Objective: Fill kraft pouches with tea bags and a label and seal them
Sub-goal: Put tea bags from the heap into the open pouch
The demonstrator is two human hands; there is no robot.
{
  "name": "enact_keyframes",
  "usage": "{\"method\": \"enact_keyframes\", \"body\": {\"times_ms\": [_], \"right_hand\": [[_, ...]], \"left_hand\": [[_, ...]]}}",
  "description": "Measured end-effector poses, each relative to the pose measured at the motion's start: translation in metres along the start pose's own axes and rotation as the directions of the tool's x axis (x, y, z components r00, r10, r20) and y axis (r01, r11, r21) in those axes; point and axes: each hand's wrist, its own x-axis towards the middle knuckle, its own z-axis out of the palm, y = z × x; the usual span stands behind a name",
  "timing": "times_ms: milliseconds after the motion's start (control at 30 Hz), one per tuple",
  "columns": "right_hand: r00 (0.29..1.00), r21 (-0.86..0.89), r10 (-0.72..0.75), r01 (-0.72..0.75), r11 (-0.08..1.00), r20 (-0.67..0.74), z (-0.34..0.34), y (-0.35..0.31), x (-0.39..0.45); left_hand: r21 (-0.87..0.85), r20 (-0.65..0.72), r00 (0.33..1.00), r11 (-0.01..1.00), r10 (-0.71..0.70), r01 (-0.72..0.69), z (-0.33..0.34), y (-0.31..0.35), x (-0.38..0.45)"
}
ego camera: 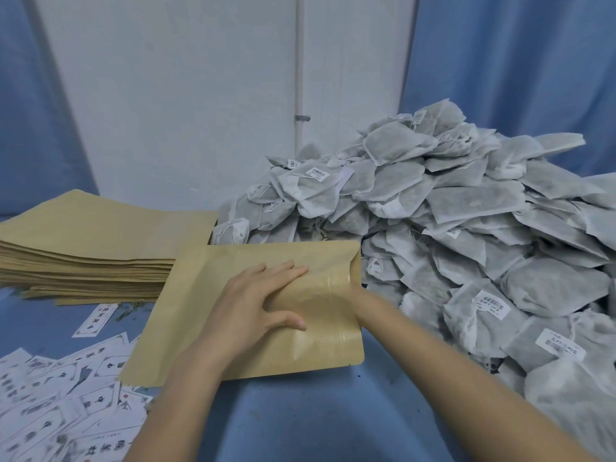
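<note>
Lying flat on the blue surface (316, 411), one kraft pouch (233, 278) is pinned by the left hand (256, 295), fingers straight. The right hand is hidden inside its mouth, grip unknowable. Sealing remains; tea bags (466, 211) heap right of the pouch, labels (66, 395) and spare pouches (83, 241) left.

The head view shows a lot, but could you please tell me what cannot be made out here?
- Right hand: hidden inside the kraft pouch; only its forearm shows, so its grip cannot be told.
- Pouch contents: hidden by the pouch wall.
- Printing on the paper labels: blurred.
- Tea bag pile: cut off by the right edge.
</note>
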Motion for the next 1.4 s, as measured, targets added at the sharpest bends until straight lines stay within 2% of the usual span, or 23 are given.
{"method": "enact_keyframes", "body": {"times_ms": [67,100,167,233,267,300,367,467,567,633,733,967,1033,1133,1167,1233,1267,1300,1333,1400], "right_hand": [[1.0,-0.036,-0.026,0.026,0.999,0.003,-0.015,-0.005,-0.01],[0.991,-0.114,-0.127,0.122,0.986,-0.037,-0.026,-0.005,-0.013],[0.987,-0.206,-0.147,0.156,0.966,0.058,-0.043,-0.016,-0.019],[0.97,-0.3,-0.211,0.167,0.939,-0.122,-0.065,-0.014,-0.019],[0.944,-0.247,-0.24,0.183,0.952,-0.228,-0.073,-0.014,-0.017],[0.92,-0.15,-0.204,0.162,0.975,-0.334,-0.08,-0.015,-0.015],[0.892,0.005,-0.131,0.148,0.989,-0.434,-0.09,-0.018,-0.008],[0.873,0.033,-0.122,0.156,0.987,-0.473,-0.097,-0.021,0.004],[0.849,-0.068,-0.184,0.173,0.983,-0.495,-0.1,-0.033,0.021],[0.858,-0.166,-0.173,0.105,0.981,-0.484,-0.102,-0.042,0.033],[0.869,-0.214,-0.057,-0.057,0.975,-0.491,-0.11,-0.051,0.046],[0.804,-0.155,-0.113,0.026,0.988,-0.583,-0.11,-0.047,0.021],[0.76,-0.219,-0.188,0.062,0.974,-0.623,-0.099,-0.032,-0.003],[0.61,-0.319,-0.381,0.214,0.923,-0.695,-0.09,-0.016,-0.039],[0.619,-0.266,-0.391,0.289,0.92,-0.681,-0.09,-0.013,-0.048],[0.767,0.052,-0.332,0.428,0.902,-0.549,-0.092,-0.012,-0.059],[0.84,0.24,-0.307,0.444,0.863,-0.448,-0.093,-0.013,-0.063],[0.883,0.379,-0.29,0.429,0.82,-0.37,-0.095,-0.013,-0.066],[0.903,0.462,-0.285,0.413,0.785,-0.322,-0.096,-0.013,-0.067],[0.914,0.51,-0.307,0.404,0.759,-0.266,-0.097,-0.013,-0.07]], "left_hand": [[0.008,0.007,1.0,1.0,-0.001,0.001,0.004,0.002,0.001],[0.011,0.004,1.0,1.0,-0.01,0.01,0.006,0.002,0.002],[0.025,-0.02,0.999,0.999,-0.038,0.039,0.008,0.002,0.004],[0.044,-0.052,0.997,0.997,-0.064,0.067,0.01,0.002,0.008],[0.042,-0.076,0.994,0.996,-0.075,0.078,0.01,0.003,0.01],[0.034,-0.104,0.991,0.996,-0.081,0.085,0.01,0.004,0.012],[0.03,-0.155,0.985,0.996,-0.076,0.081,0.008,0.004,0.017],[0.02,-0.166,0.982,0.995,-0.093,0.098,0.007,0.003,0.021],[-0.002,-0.164,0.981,0.994,-0.106,0.107,0.007,0.001,0.021],[-0.016,-0.177,0.979,0.995,-0.099,0.097,0.006,0.0,0.021],[-0.027,-0.205,0.975,0.996,-0.085,0.081,0.004,0.0,0.021],[-0.04,-0.235,0.967,0.995,-0.098,0.091,-0.001,0.0,0.02],[-0.044,-0.239,0.967,0.995,-0.092,0.084,-0.002,0.001,0.02],[-0.065,-0.244,0.967,0.996,-0.077,0.063,-0.004,0.002,0.019],[-0.08,-0.241,0.968,0.995,-0.075,0.057,-0.005,0.002,0.017],[-0.111,-0.236,0.97,0.993,-0.064,0.039,-0.007,0.002,0.015],[-0.124,-0.236,0.97,0.992,-0.059,0.03,-0.008,0.002,0.014],[-0.137,-0.236,0.97,0.99,-0.055,0.023,-0.009,0.003,0.013],[-0.15,-0.235,0.971,0.989,-0.052,0.017,-0.011,0.004,0.012],[-0.165,-0.231,0.972,0.986,-0.043,0.004,-0.013,0.005,0.01]]}}
